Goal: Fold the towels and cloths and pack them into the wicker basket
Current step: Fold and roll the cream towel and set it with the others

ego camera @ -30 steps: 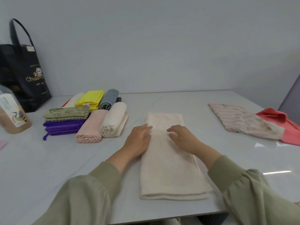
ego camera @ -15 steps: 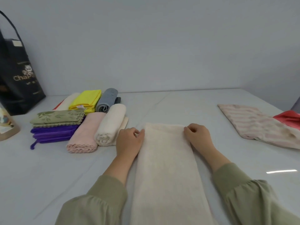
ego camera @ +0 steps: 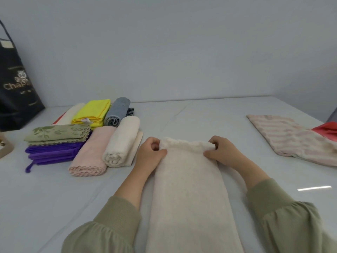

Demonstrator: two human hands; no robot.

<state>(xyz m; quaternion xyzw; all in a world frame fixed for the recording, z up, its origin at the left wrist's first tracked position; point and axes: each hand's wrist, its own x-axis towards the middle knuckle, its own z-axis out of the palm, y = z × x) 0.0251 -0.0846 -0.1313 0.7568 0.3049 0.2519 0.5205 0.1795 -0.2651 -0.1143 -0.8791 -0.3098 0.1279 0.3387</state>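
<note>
Cream towel (ego camera: pixel 187 179) lengthwise on table (ego camera: pixel 54 198); left hand (ego camera: pixel 149 154) and right hand (ego camera: pixel 225 152) pinch far-edge corners. Risk: uneven pull skews roll, leaves it loose.

Single view, worn on the person's head. It faces forward and down across the table (ego camera: pixel 200 114) to the far wall (ego camera: pixel 182 52). Close range: left hand (ego camera: pixel 149 154) and right hand (ego camera: pixel 224 152) sit mid-frame; the towel (ego camera: pixel 189 198) runs off the near edge.

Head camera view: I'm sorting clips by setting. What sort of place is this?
Probably a plain indoor room, home or studio: a white table against a bare wall, stacked folded cloths and a black tote bag.
</note>
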